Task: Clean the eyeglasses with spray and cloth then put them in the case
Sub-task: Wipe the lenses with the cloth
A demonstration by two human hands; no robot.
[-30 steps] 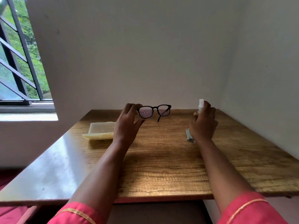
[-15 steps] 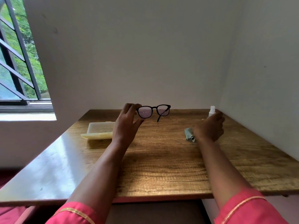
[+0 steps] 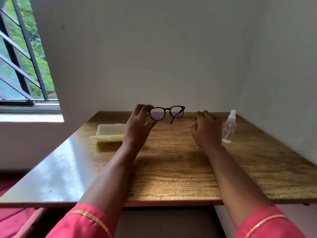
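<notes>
Eyeglasses (image 3: 166, 112) with a thin black round-lens frame are held up above the far middle of the brown wood-grain tabletop (image 3: 171, 169), close to the back wall. The left hand (image 3: 137, 127) pinches them at their left end, fingers over the top of the rim and thumb below, beside the left lens. Their long axis runs left to right across the view, roughly level; the lenses face the person square on, and the one free temple arm hangs down and back from the right end, tip pointing toward the tabletop.

The right hand (image 3: 205, 129) sits low over the tabletop between the glasses and the clear plastic spray bottle (image 3: 229, 128) with its white nozzle, which stands upright just beside it and apart from it. Its fingers are curled downward; whether they grip anything underneath cannot be told, since the cloth is nowhere in sight and may lie hidden beneath the palm.

I judge the wiping step to be at hand: the bottle stands alone and the lenses are presented. Next, the cloth must be brought up to a lens while the left pinch holds the frame steady. An open pale yellow glasses case (image 3: 109, 133) waits at the left.
</notes>
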